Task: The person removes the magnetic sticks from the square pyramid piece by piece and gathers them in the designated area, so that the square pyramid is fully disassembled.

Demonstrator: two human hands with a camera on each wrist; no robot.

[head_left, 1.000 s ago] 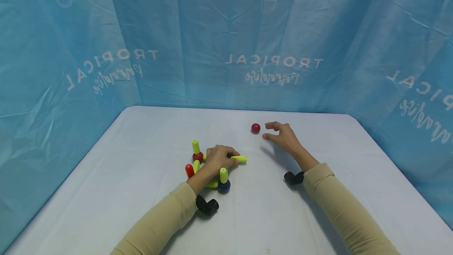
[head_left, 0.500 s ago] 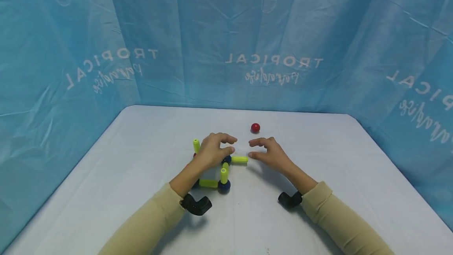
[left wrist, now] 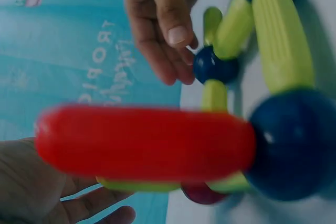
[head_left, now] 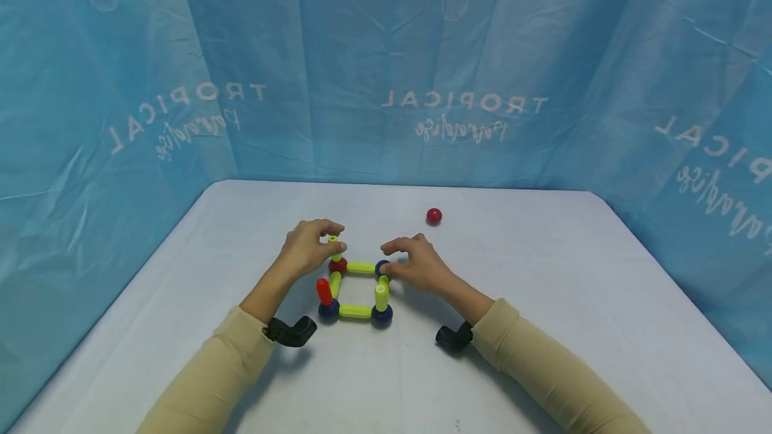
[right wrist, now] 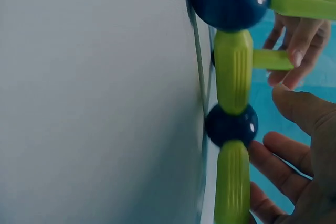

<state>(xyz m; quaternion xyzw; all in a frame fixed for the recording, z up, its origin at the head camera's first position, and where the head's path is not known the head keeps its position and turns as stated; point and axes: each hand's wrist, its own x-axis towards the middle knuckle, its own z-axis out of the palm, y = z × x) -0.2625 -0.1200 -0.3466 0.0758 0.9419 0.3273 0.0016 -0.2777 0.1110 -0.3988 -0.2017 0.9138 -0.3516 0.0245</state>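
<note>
A square frame of yellow-green rods (head_left: 356, 312) and balls lies on the white table. My left hand (head_left: 301, 250) has its thumb and fingers on either side of the upright yellow-green rod (head_left: 336, 254) over the red ball (head_left: 338, 266); contact is unclear. At the back right corner, my right hand (head_left: 422, 266) reaches around the dark blue ball (right wrist: 232, 124) with spread thumb and fingers. Another rod (right wrist: 232, 187) extends outward from that ball, hidden by this hand in the head view. A red rod (head_left: 324, 291) stands on the front left ball (head_left: 328, 312).
A loose red ball (head_left: 433, 216) lies farther back on the white tabletop (head_left: 512, 240). The front right dark blue ball (head_left: 382, 317) bears an upright yellow-green rod (head_left: 381, 297). A blue printed curtain (head_left: 356, 146) surrounds the table's back and sides.
My left hand has let go near the back right ball and moved left to the upright rod. From near the loose red ball, my right hand has come in to the frame's back right corner.
</note>
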